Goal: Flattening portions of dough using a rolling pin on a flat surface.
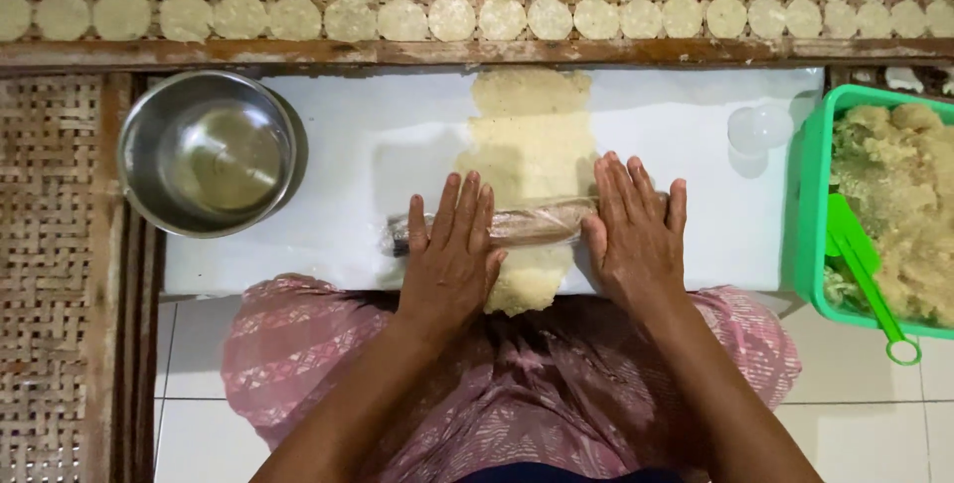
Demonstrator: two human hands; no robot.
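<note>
A long strip of pale yellow dough (pixel 532 145) lies flattened on a white board (pixel 686 135). Across it rests a brown rolling pin (pixel 532 225) wrapped in clear plastic. My left hand (pixel 452 249) lies flat on the pin's left part, fingers spread. My right hand (pixel 636 230) presses flat on its right end, fingers straight and pointing away from me. Neither hand curls around the pin. The near end of the dough peeks out between my wrists.
A steel bowl (pixel 207 153) stands on the board's left end. A green tub (pixel 810 195) of crumbly dough with a green scoop (pixel 865 269) sits at the right, a clear round cutter (pixel 760 128) beside it. Several round dough discs (pixel 502 18) fill a woven rack beyond.
</note>
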